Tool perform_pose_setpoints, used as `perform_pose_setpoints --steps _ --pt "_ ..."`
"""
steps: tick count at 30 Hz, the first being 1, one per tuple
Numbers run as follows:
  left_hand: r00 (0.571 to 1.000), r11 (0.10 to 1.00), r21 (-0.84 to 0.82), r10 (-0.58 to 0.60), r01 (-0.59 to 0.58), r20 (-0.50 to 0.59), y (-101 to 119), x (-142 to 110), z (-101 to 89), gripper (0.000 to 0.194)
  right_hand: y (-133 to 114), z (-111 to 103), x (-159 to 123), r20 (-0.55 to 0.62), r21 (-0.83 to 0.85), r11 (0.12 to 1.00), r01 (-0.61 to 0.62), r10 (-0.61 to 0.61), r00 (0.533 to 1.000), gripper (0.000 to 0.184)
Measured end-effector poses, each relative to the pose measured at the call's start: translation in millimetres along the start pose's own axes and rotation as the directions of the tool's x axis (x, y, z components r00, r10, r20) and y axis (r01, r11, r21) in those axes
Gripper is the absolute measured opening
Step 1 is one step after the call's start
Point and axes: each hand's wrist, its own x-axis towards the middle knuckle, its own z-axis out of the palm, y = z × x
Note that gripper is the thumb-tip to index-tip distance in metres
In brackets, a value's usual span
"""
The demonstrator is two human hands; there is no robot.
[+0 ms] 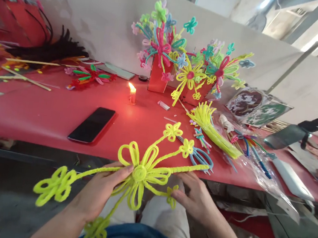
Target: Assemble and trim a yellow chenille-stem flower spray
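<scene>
A bright yellow pipe-cleaner flower (139, 173) is held above my lap, in front of the table edge. It has looped petals around a coiled centre, and several twisted stems branch out to smaller flowers. My left hand (106, 187) grips it at the left of the centre, thumb pressed beside the coil. At the right, my right hand (196, 195) pinches a small yellow flower (171, 197) at the end of one stem between thumb and fingers. Blue-handled scissors (201, 159) lie on the table just behind the stems, partly covered by them.
On the red table (135, 128) stand a lit candle (132, 94), a phone (92, 124) and a lighter (163, 105). Red vases (159, 75) of pipe-cleaner flowers stand behind. Rightward lie yellow pipe cleaners (217, 134), a glass bottle (283, 136) and a white device (293, 178).
</scene>
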Motion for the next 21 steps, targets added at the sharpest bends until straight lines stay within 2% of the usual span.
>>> perform_pose_setpoints --steps 2,3,5,7,9,12,14,17,21 --pt "0.999 0.999 -0.036 0.004 -0.003 0.034 -6.1 -6.1 0.9 0.019 -4.5 11.6 4.3 0.163 0.237 0.971 -0.032 -0.007 0.987 0.034" --pt "0.998 0.998 -0.062 -0.005 0.009 0.067 -8.2 -9.4 1.5 0.018 -6.9 19.0 4.6 0.226 0.385 0.921 -0.061 -0.030 0.974 0.035" --pt "0.986 0.992 -0.111 -0.038 0.057 0.160 -9.9 -16.3 2.5 0.018 -10.7 35.9 1.9 0.233 0.655 0.743 -0.135 -0.028 0.972 0.036" --pt "0.972 0.986 -0.146 -0.044 0.080 0.233 -9.4 -23.5 2.5 0.019 -12.7 52.3 -3.7 0.168 0.795 0.577 -0.187 0.086 0.982 0.029" --pt "0.967 0.987 -0.155 -0.002 0.043 0.256 -8.6 -30.7 1.1 0.024 -14.1 64.4 -9.8 0.119 0.854 0.481 -0.198 0.190 0.975 0.024" --pt "0.976 0.997 -0.050 0.064 -0.055 0.208 -9.5 -40.8 -2.6 0.035 -17.9 72.3 -16.3 0.020 0.916 0.376 -0.139 0.304 0.953 0.021" --pt "0.982 0.997 0.043 0.056 -0.065 0.182 -11.6 -46.4 -5.1 0.038 -21.5 72.7 -18.7 -0.033 0.949 0.304 -0.086 0.365 0.931 0.019" --pt "0.990 0.997 0.062 0.046 -0.054 0.133 -16.3 -51.5 -11.2 0.042 -25.7 70.1 -20.1 -0.065 0.983 0.185 -0.019 0.436 0.897 0.017" --pt "0.991 0.991 0.037 0.127 -0.125 -0.036 -24.8 -51.5 -23.9 0.041 -29.4 66.6 -16.8 -0.098 0.995 0.036 0.092 0.509 0.855 0.019"
